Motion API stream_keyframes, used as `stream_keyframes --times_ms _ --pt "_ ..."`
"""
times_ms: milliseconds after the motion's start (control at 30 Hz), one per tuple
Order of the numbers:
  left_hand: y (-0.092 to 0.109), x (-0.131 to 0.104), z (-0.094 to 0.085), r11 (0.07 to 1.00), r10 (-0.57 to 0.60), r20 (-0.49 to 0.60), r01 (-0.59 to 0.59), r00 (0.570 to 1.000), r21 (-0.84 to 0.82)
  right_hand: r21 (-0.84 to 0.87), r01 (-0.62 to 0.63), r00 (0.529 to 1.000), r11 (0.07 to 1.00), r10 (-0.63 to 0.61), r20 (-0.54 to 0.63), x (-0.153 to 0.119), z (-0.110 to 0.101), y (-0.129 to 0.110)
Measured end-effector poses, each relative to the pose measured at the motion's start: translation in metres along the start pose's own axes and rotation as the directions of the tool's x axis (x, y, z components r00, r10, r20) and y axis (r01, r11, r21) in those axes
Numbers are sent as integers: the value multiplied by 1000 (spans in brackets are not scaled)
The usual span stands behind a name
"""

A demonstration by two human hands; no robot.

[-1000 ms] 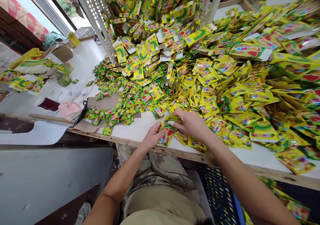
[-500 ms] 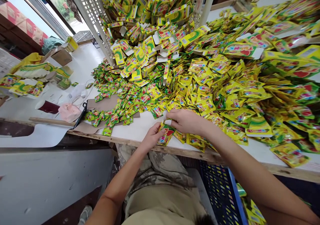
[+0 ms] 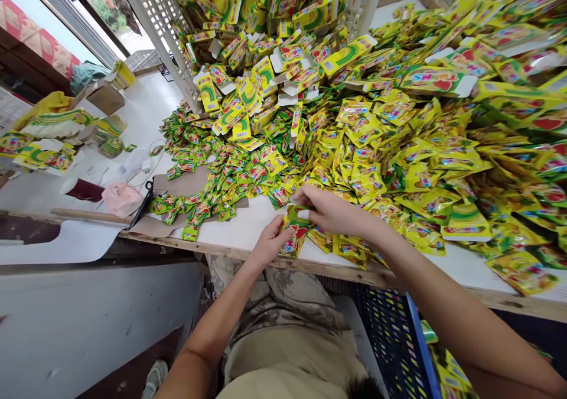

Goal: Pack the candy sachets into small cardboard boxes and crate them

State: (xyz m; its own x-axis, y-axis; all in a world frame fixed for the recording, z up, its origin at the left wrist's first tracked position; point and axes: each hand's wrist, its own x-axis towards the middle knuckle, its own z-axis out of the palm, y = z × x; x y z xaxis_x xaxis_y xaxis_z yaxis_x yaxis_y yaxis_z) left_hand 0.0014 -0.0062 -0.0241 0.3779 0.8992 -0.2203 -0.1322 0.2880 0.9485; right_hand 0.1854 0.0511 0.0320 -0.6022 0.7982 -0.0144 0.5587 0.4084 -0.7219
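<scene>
My left hand [image 3: 270, 242] is closed on the lower left side of a yellow and green packet [image 3: 297, 239] with red fruit printed on it, its thumb lying across the front. At the packet's top edge, my right hand [image 3: 328, 211] has its fingers curled and its thumb against the packet. White wrapping shows on that thumb. Whether something small is also between the right fingers is hidden. Just beyond the hands, a heap of small green packets [image 3: 230, 171] lies to the left and larger yellow packets [image 3: 363, 171] to the right.
A white plastic crate [image 3: 162, 18] lies tipped at the back, spilling yellow cartons [image 3: 266, 74]. On the left stand a dark red cup [image 3: 83, 190], a pink bag [image 3: 121, 199] and a cardboard box [image 3: 105, 99]. A blue crate [image 3: 392, 334] is below the wooden table edge [image 3: 248, 253].
My right hand has lifted slightly at the packet's top, and more of the packet's upper part shows. The left hand keeps its hold in nearly the same place.
</scene>
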Motion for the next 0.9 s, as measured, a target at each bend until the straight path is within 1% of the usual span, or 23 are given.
stream_keyframes --times_ms 100,167,267,467,500,567,633,700,767,900 --pt "5 -3 -3 998 -22 10 22 1000 67 -43 35 996 998 -39 -81 -4 -4 2" --pt "7 -4 -4 995 -37 22 35 999 94 -51 29 995 998 -33 -95 -5 -3 0" --pt "7 -6 -5 996 -21 30 18 999 90 -49 0 995 999 -5 -95 -6 1 -7" --pt "8 -9 -4 993 -19 15 17 1000 114 -143 -40 988 989 18 -151 -4 5 -13" --pt "9 -9 -4 994 -19 16 17 1000 108 -157 -38 989 987 16 -144 -4 5 -13" --pt "9 -9 -3 997 -21 31 18 999 79 -151 -10 996 989 -4 -89 -4 3 -11" --pt "8 -8 -3 998 -29 50 26 998 51 -101 34 999 994 -37 -21 -4 -1 -8" --pt "7 -7 -4 999 -35 65 33 997 40 -75 67 998 995 -65 22 -3 -2 -5" --pt "6 -6 -6 999 -39 75 37 996 28 -127 74 997 989 -72 19 -2 1 -2" --pt "5 -6 -8 999 -46 79 48 996 -24 -273 100 992 957 -116 -43 -2 17 3"
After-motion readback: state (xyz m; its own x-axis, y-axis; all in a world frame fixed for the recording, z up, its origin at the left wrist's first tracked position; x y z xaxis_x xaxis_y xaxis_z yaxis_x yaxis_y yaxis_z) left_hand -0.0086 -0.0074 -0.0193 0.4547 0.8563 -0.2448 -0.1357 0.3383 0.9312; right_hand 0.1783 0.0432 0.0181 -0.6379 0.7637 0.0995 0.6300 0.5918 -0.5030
